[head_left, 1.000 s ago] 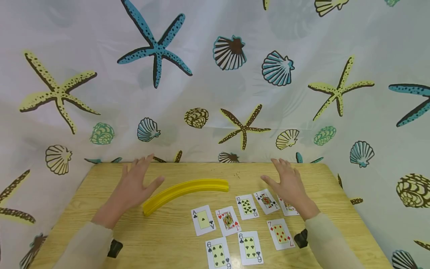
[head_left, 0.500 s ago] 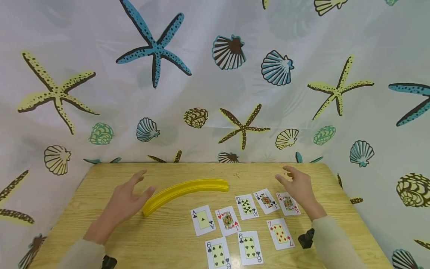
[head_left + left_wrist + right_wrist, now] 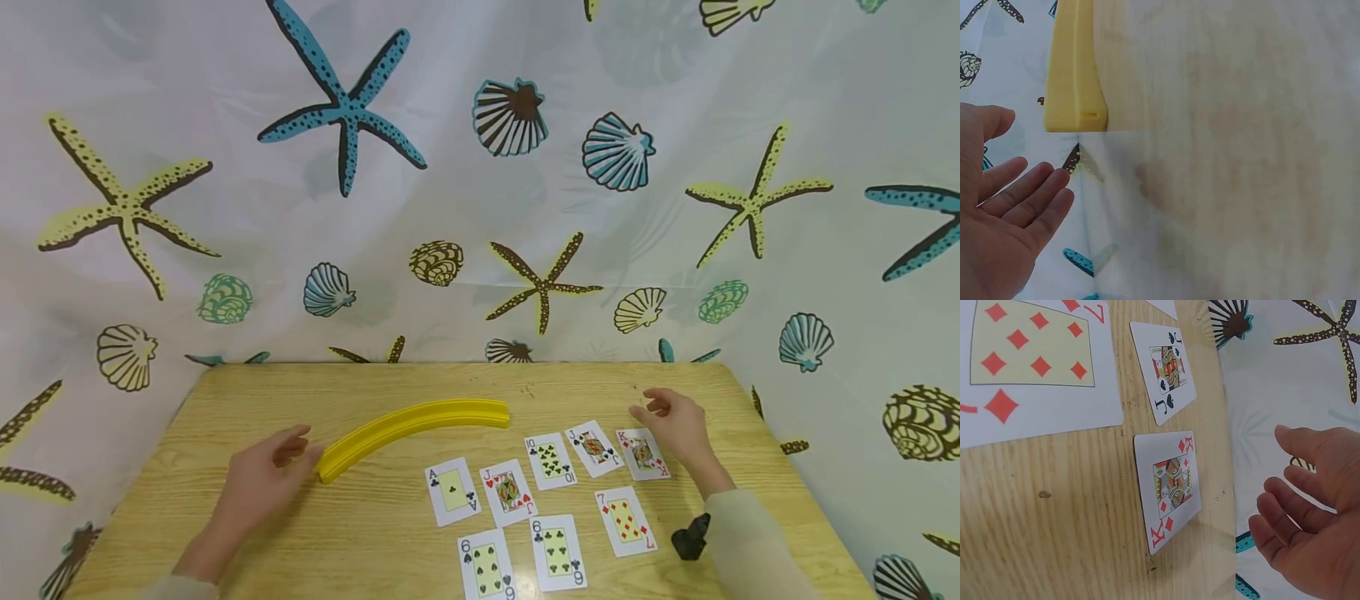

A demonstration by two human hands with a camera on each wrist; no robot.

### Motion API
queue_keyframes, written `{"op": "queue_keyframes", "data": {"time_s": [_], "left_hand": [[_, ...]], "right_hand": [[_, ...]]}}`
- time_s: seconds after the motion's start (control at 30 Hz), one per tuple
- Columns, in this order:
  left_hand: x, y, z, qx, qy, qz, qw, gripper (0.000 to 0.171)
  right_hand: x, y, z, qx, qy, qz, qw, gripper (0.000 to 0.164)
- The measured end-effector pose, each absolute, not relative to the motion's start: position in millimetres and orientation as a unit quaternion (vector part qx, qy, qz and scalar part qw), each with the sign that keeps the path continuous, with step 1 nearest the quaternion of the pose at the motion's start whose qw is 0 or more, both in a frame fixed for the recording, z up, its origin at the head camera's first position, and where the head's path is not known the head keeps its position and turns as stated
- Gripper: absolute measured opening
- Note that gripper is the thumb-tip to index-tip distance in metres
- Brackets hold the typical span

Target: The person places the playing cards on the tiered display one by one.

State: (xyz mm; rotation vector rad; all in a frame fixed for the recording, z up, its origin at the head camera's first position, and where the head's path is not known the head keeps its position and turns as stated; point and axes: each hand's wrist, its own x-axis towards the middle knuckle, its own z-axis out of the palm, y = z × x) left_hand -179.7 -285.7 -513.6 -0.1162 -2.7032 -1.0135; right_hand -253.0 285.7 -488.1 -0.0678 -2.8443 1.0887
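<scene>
My left hand (image 3: 262, 471) hovers at the left end of the curved yellow track piece (image 3: 420, 417), fingers loosely bent and holding nothing. In the left wrist view the yellow piece (image 3: 1075, 69) lies beyond the spread thumb and fingers. On the right, my right hand (image 3: 675, 425) is just above the king of diamonds (image 3: 642, 455), its fingers relaxed with nothing between them. The right wrist view shows that king (image 3: 1169, 487) beside the jack of spades (image 3: 1166, 372), and the hand apart from both. Left of the king in the head view are the jack of spades (image 3: 594, 448) and ten of clubs (image 3: 551, 461).
More face-up cards lie nearer: the ace of clubs (image 3: 452, 492), jack of hearts (image 3: 508, 492), seven of diamonds (image 3: 626, 521), six of clubs (image 3: 558, 552) and six of spades (image 3: 486, 567). A seashell-print curtain (image 3: 450, 200) surrounds the wooden table (image 3: 360, 533) at back and sides.
Both hands have lowered toward the table and their fingers have relaxed inward. The left drew back toward me; the right shifted rightward, uncovering the king of diamonds. Cards and yellow piece stayed put.
</scene>
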Motion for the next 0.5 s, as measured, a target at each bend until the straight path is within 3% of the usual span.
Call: {"op": "queue_keyframes", "data": {"time_s": [0.27, 0.5], "left_hand": [[-168, -293, -529, -0.005, -0.926, -0.361, 0.106, 0.053], [-162, -295, -539, 0.001, -0.922, -0.366, 0.128, 0.05]], "right_hand": [[-251, 292, -503, -0.036, -0.935, 0.351, 0.021, 0.053], [-250, 298, -515, -0.042, -0.938, 0.345, 0.008, 0.054]]}}
